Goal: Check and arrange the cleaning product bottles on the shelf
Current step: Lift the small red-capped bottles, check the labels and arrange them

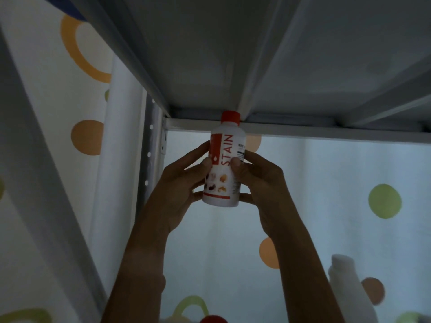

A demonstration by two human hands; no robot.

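Observation:
A small white bottle [223, 176] with a red cap and a red label reading STAIN is held upright in the air, just under the white metal shelf board [233, 54]. My left hand [179, 183] grips its left side, thumb on the label front and fingers behind. My right hand [258, 180] grips its right side the same way. The bottle's cap nearly reaches the shelf's back rail [303, 131].
A taller white bottle [349, 290] stands at the lower right. A red cap [213, 320] peeks up at the bottom edge. A white perforated shelf post [150, 145] rises at the left. A curtain with orange and green dots [349, 194] hangs behind and to the left.

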